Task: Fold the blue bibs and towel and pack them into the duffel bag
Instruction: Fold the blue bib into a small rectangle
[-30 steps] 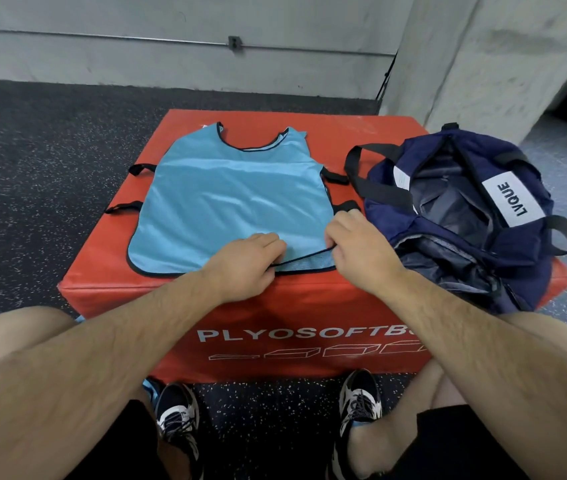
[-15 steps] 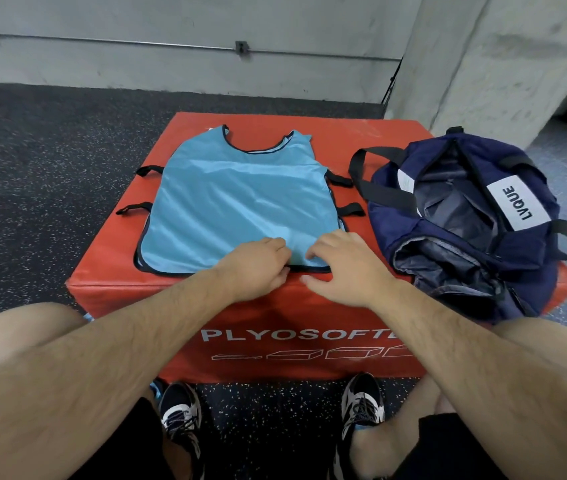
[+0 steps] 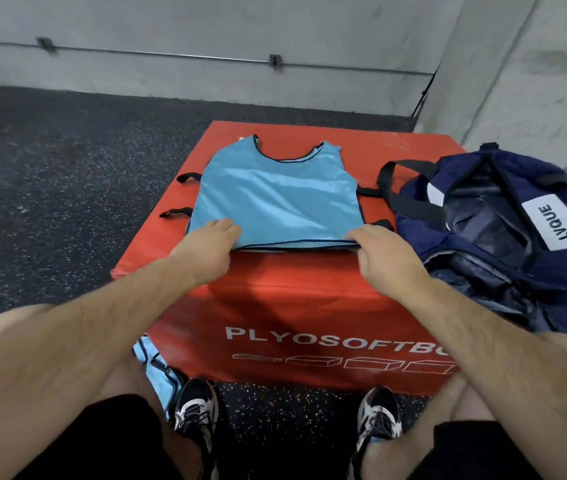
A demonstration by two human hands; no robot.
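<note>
1. A red soft box [image 3: 309, 292], lettered PLYOSOFTB on its front, is my worktop.
2. Dark speckled floor [image 3: 67, 174] lies around it.
3. A pipe [image 3: 157, 54] runs along the grey concrete wall [image 3: 206, 26]; a pillar [image 3: 524, 81] stands at right.
4. My left shoe [image 3: 194, 407] and right shoe [image 3: 379, 417] stand on the floor.

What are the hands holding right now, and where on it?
Both hold the blue bib by its bottom hem: the left hand at the near-left corner, the right hand at the near-right corner.

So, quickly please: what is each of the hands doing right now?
Left hand: grips the near hem of the blue bib.
Right hand: pinches the same hem.
</note>
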